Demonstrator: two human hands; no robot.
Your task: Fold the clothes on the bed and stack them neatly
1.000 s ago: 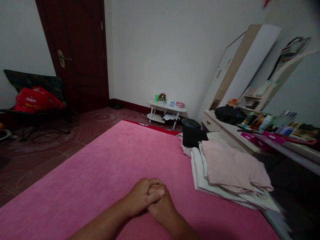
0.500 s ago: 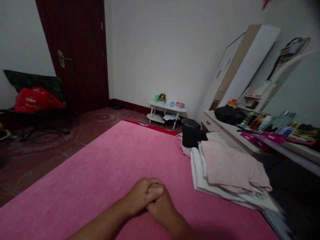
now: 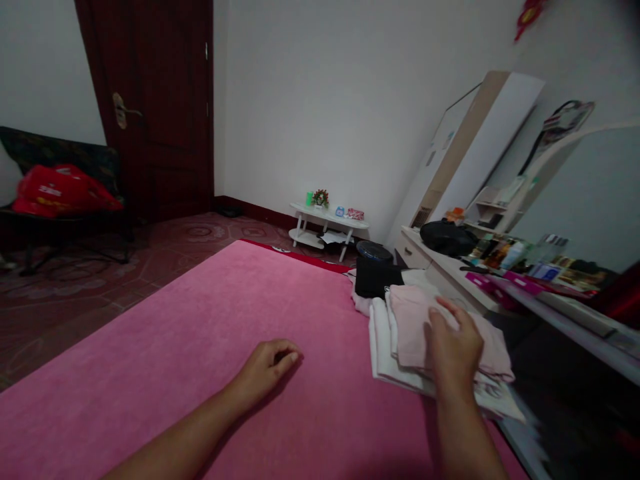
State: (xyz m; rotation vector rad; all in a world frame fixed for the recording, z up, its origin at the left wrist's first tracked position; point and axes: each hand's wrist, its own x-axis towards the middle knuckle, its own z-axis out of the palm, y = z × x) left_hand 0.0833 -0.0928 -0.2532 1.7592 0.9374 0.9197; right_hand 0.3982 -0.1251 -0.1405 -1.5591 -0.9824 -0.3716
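Observation:
My left hand is over the pink bed cover, fingers loosely curled with a gap between thumb and forefinger. Nothing shows in it. To the right, my right hand is over a folded pale pink garment, fingers bent and apart. Whether its fingertips touch the cloth is unclear. Under the pink garment lie folded white clothes. Just behind them sits a folded black garment. The hand and forearm hide part of the pile.
A dressing table with a black bag, bottles and a mirror stands along the right. Beyond the bed is a small white table. At left, a chair holds a red bag near the dark door.
My clasped hands have come apart. The right hand has moved right and forward over the folded clothes; the left stays over the bed, slightly further left. The view has shifted a little.

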